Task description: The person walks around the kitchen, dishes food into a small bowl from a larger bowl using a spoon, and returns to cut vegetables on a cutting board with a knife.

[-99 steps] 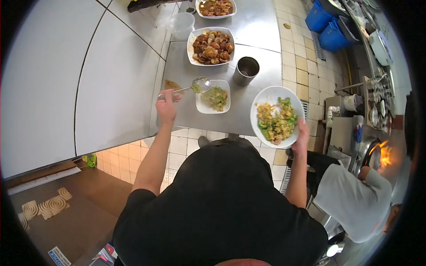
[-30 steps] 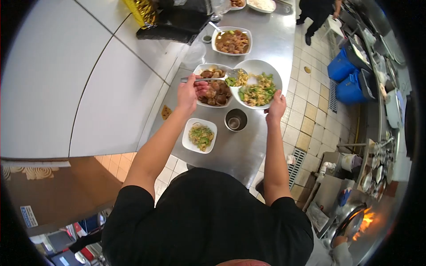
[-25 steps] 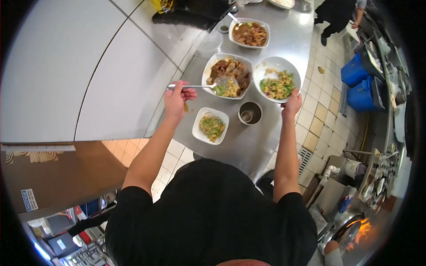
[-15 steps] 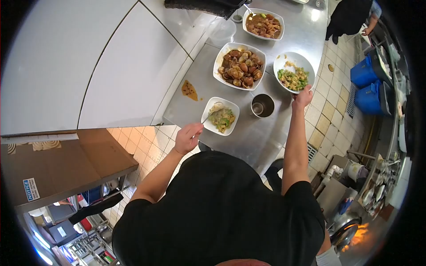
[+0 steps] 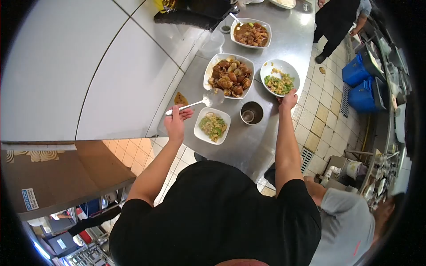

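In my left hand is the handle of a metal spoon, its bowl raised above the gap between two dishes. Below it sits a small square white bowl of green and yellow food. My right hand grips the rim of a round white bowl, which holds more of the same food. A square dish of brown shellfish stands to the left of the round bowl. Between the small bowl and my right hand is a metal cup.
A square dish of brown stew sits farther back on the steel table. Sauce is spilled near the wall. One person in dark clothes stands at the back right; another in grey is close at my right. Blue bins stand beyond.
The spoon has lifted out of the small bowl and moved up, with my left hand drawn back left. The round bowl stays in my right hand. The view has shifted, and the grey-shirted person shows more.
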The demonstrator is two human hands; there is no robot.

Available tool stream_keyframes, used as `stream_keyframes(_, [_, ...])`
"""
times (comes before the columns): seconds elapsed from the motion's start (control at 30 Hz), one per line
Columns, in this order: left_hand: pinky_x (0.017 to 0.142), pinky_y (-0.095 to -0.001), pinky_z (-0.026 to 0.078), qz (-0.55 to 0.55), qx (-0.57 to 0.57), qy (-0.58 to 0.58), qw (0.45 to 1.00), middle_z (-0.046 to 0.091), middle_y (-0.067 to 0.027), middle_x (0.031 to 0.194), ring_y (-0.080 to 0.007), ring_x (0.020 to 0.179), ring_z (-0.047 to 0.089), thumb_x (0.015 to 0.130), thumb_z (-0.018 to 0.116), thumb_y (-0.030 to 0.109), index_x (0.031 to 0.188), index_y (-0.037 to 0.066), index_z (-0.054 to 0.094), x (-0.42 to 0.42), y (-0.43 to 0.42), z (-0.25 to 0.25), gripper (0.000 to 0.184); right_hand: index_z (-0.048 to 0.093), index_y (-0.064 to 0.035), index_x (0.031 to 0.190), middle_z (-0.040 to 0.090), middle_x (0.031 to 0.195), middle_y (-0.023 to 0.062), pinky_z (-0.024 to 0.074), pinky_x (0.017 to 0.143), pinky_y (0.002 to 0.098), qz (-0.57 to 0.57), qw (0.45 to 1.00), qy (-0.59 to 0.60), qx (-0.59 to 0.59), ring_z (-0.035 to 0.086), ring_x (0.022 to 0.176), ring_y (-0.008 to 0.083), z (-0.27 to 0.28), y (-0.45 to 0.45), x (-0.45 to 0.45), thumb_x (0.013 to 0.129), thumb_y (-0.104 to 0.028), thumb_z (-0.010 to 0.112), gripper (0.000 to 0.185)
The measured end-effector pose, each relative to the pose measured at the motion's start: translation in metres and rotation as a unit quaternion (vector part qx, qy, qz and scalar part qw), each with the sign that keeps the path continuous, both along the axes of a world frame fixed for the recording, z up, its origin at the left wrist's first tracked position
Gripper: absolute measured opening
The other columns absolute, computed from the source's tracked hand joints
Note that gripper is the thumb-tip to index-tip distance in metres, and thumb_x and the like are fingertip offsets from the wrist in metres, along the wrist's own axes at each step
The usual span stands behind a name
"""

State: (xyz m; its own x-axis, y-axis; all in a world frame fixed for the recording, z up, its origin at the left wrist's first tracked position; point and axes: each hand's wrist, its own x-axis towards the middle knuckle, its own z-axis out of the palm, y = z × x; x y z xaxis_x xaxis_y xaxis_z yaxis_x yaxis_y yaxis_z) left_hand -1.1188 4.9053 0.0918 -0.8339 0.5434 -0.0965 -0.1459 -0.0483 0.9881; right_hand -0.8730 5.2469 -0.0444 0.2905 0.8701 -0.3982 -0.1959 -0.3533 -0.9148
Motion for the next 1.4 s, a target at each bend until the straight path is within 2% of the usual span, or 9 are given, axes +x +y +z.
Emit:
stream_keyframes(0.1, [0.067, -0.0298, 0.053, -0.021, 0.053, -0.119, 0.991, 0.065, -0.0182, 0.088, -0.0232, 0.074, 0.066, 0.099, 0.039, 0.026, 0.107, -0.004, 0.05, 0.002, 0.053, -0.001, 0.033, 0.05, -0.0019, 0.087, 0.061, 0.07, 0.0126, 0.0453, 0.033, 0.0296, -0.002, 0.998, -0.065, -0.009, 0.056, 0.042, 0.0214, 0.008, -0.001, -0.004, 0.094, -0.046, 0.044, 0.045])
stream_keyframes(0.3, [0.066, -0.0282, 0.054, -0.183, 0.058, -0.094, 0.977, 0.063, -0.0205, 0.098, -0.0237, 0.079, 0.066, 0.097, 0.042, 0.019, 0.113, -0.005, 0.048, 0.033, 0.184, -0.013, 0.03, 0.059, 0.0047, 0.093, 0.064, 0.076, 0.0154, 0.0534, 0.039, 0.0321, 0.048, 0.99, -0.122, -0.048, 0.064, 0.056, 0.0226, 0.015, 0.011, 0.004, 0.093, -0.047, 0.043, 0.054])
stream_keyframes(0.47, [0.066, -0.0269, 0.053, -0.281, -0.047, -0.087, 0.954, 0.062, -0.0191, 0.104, -0.0222, 0.081, 0.065, 0.097, 0.043, 0.019, 0.118, -0.002, 0.047, 0.041, 0.265, -0.062, 0.03, 0.057, 0.0034, 0.107, 0.065, 0.079, 0.0159, 0.0526, 0.04, 0.0317, 0.038, 0.995, -0.072, -0.061, 0.064, 0.055, 0.0226, -0.018, 0.019, 0.013, 0.093, -0.046, 0.046, 0.052])
stream_keyframes(0.63, [0.068, -0.0291, 0.054, -0.346, -0.147, -0.169, 0.911, 0.061, -0.0156, 0.104, -0.0221, 0.081, 0.065, 0.096, 0.046, 0.026, 0.119, 0.002, 0.045, 0.06, 0.282, -0.062, 0.034, 0.054, 0.0011, 0.1, 0.061, 0.076, 0.0131, 0.0464, 0.04, 0.032, -0.032, 0.998, 0.016, -0.046, 0.058, 0.048, 0.0199, 0.003, -0.019, 0.045, 0.094, -0.037, 0.042, 0.04])
stream_keyframes(0.8, [0.061, -0.0278, 0.053, -0.448, -0.277, -0.086, 0.846, 0.06, -0.0121, 0.102, -0.0191, 0.073, 0.065, 0.096, 0.047, 0.028, 0.123, 0.001, 0.043, 0.065, 0.28, -0.057, 0.038, 0.055, -0.0037, 0.1, 0.055, 0.072, 0.0061, 0.0442, 0.042, 0.0267, -0.088, 0.996, 0.03, -0.015, 0.051, 0.052, 0.0129, -0.014, -0.113, 0.067, 0.095, -0.028, 0.043, 0.028])
stream_keyframes(0.97, [0.058, -0.0248, 0.052, -0.395, -0.267, 0.028, 0.879, 0.061, -0.0113, 0.107, -0.0149, 0.066, 0.064, 0.096, 0.048, 0.03, 0.126, 0.004, 0.045, 0.019, 0.225, -0.014, 0.04, 0.054, -0.0045, 0.101, 0.058, 0.075, 0.0056, 0.0422, 0.044, 0.0253, 0.179, 0.982, 0.038, -0.052, 0.052, 0.052, 0.0112, -0.025, -0.245, 0.062, 0.095, -0.029, 0.048, 0.026])
stream_keyframes(1.13, [0.052, -0.0241, 0.046, -0.234, -0.175, 0.04, 0.956, 0.064, -0.0094, 0.095, -0.0116, 0.057, 0.057, 0.095, 0.05, 0.027, 0.118, 0.003, 0.051, -0.023, 0.12, 0.0, 0.033, 0.042, -0.0017, 0.113, 0.062, 0.077, 0.0112, 0.0474, 0.048, 0.031, 0.52, 0.845, -0.015, -0.124, 0.058, 0.053, 0.0172, 0.017, -0.277, 0.014, 0.091, -0.035, 0.053, 0.041])
stream_keyframes(1.33, [0.051, -0.0241, 0.045, -0.118, -0.302, 0.054, 0.944, 0.064, -0.0059, 0.081, -0.0092, 0.056, 0.055, 0.093, 0.053, 0.028, 0.106, 0.001, 0.057, -0.016, -0.068, -0.059, 0.029, 0.017, 0.0067, 0.127, 0.061, 0.072, 0.0198, 0.0494, 0.046, 0.0357, 0.547, 0.83, -0.048, -0.095, 0.06, 0.051, 0.024, 0.006, -0.291, -0.06, 0.088, -0.016, 0.046, 0.053])
stream_keyframes(1.4, [0.052, -0.0249, 0.046, -0.093, -0.319, 0.049, 0.942, 0.064, -0.0062, 0.08, -0.0099, 0.056, 0.056, 0.092, 0.055, 0.026, 0.104, 0.001, 0.058, 0.001, -0.124, -0.069, 0.027, 0.024, 0.0104, 0.12, 0.059, 0.068, 0.02, 0.0492, 0.047, 0.0364, 0.55, 0.83, -0.086, -0.034, 0.061, 0.049, 0.0256, 0.01, -0.294, -0.063, 0.085, -0.009, 0.04, 0.043])
